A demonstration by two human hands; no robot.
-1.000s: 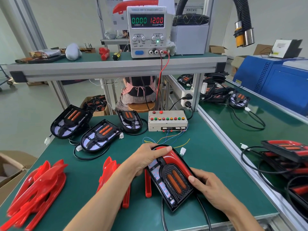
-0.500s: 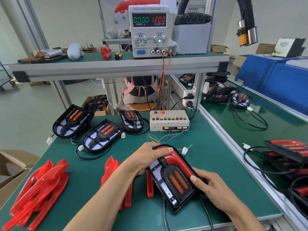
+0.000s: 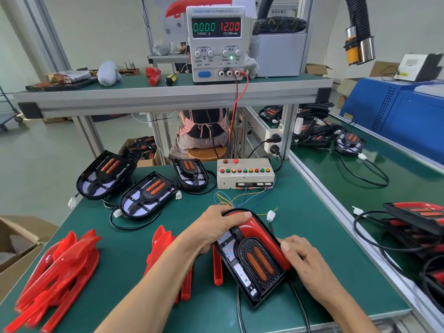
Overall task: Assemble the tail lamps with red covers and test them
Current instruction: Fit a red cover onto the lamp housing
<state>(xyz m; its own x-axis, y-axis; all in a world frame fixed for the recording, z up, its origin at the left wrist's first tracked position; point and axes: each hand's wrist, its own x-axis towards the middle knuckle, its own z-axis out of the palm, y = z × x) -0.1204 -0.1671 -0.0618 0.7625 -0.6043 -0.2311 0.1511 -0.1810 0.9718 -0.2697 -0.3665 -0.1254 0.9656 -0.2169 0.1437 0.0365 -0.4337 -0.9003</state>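
Right hand has slid up the lamp's side | fingers curling, pressing red cover | left hand gripping tail lamp top.

Green bench, tail lamps, red covers, button box

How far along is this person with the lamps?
One lamp is in hand: both hands, left and right, press a red cover onto it. Three uncovered lamps wait behind. Testing remains: the power supply reads zero current, and the lamp's plug lies loose.
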